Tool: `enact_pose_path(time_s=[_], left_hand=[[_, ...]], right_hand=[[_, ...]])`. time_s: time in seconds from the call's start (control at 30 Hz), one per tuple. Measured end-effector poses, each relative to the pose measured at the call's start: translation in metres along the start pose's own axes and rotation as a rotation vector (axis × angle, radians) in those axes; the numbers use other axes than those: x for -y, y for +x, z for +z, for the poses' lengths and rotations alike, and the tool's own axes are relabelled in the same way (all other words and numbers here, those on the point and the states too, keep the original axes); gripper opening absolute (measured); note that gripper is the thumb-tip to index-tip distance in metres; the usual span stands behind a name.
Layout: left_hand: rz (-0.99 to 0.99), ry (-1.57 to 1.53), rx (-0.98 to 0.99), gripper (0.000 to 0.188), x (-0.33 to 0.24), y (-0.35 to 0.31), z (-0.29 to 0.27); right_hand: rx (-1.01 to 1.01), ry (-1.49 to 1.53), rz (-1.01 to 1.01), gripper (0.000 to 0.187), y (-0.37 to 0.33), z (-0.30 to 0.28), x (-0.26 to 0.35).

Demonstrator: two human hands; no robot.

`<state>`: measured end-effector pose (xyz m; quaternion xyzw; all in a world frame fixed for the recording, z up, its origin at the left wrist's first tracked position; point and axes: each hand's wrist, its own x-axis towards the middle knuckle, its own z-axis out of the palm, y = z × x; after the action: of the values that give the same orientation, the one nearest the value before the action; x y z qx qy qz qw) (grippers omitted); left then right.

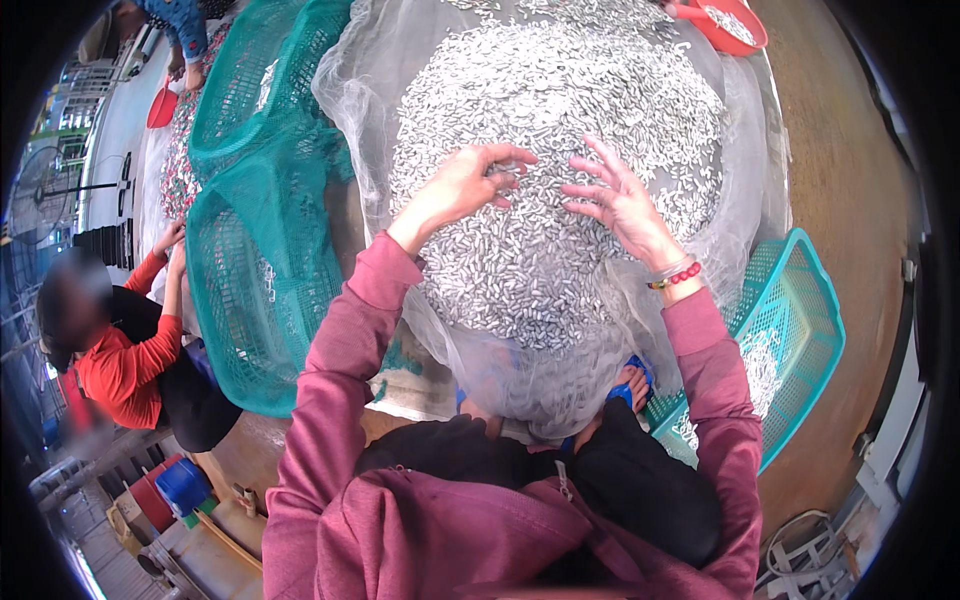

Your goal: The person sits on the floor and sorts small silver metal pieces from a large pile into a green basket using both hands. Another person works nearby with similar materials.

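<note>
A wide heap of small silvery, rod-like pieces (560,100) lies spread in front of me on a sheer white net (530,375). Over the middle of the heap is my left hand (468,185), its fingers slightly bent and apart. Facing it from the other side, my right hand (622,205) has its fingers spread and wears a red beaded bracelet on the wrist. Neither hand shows anything in its grasp. The pieces between the hands look greyer and those beyond look whiter.
Green netting-lined baskets (225,330) stand to my left. At my right is a teal basket (800,330) with white pieces inside. A red scoop (735,28) rests at the far right. A person in a red top (130,365) crouches on the left, near another reddish heap (180,160).
</note>
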<state>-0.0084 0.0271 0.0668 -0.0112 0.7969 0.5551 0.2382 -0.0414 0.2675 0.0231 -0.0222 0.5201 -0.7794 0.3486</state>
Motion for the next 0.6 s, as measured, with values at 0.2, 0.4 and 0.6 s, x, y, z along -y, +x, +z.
enact_pose_path(time_s=[0.2, 0.4, 0.6], left_hand=[[0.142, 0.354, -0.127, 0.039, 0.032, 0.010, 0.007], [0.179, 0.876, -0.089, 0.025, 0.061, 0.031, 0.053], [0.461, 0.496, -0.204, 0.020, 0.053, 0.034, 0.034]], right_hand=[[-0.194, -1.407, -0.567, 0.072, -0.031, 0.004, -0.044], [-0.237, -1.420, -0.284, 0.076, -0.109, -0.002, -0.073], [-0.199, -1.297, -0.157, 0.067, -0.115, -0.005, -0.021]])
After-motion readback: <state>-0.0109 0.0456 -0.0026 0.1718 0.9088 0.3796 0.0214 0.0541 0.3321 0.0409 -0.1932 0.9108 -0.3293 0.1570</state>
